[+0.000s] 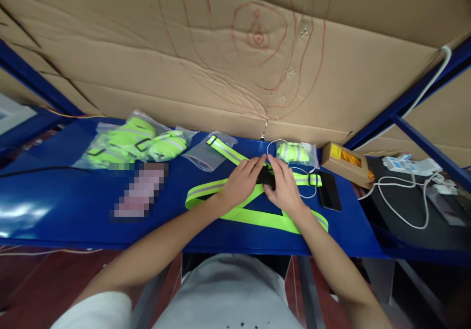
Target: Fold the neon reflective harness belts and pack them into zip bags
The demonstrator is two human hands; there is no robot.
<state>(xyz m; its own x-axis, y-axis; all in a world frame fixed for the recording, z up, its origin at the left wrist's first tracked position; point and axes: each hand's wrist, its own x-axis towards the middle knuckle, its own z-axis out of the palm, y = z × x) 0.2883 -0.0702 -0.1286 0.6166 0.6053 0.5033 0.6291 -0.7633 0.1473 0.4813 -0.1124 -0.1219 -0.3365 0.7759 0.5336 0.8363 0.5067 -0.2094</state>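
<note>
A fluorescent yellow reflective harness of straps (257, 217) with grey stripes lies spread in loops on the blue table. Where its straps meet there is a black piece (266, 177), partly hidden by my fingers. My left hand (241, 182) closes on it from the left, and my right hand (284, 189) from the right; their fingertips nearly touch. Another strap end with a black slider (212, 140) points to the upper left. A second slider (314, 179) sits on the strap end to the right of my right hand.
Bagged yellow harnesses (132, 140) lie at the back left, near an opened plastic bag (206, 158). One more bagged harness (293, 152) is at the back. A black phone (329, 191), a white cable and a cardboard box (346, 164) lie right. A cardboard wall (221, 88) stands behind.
</note>
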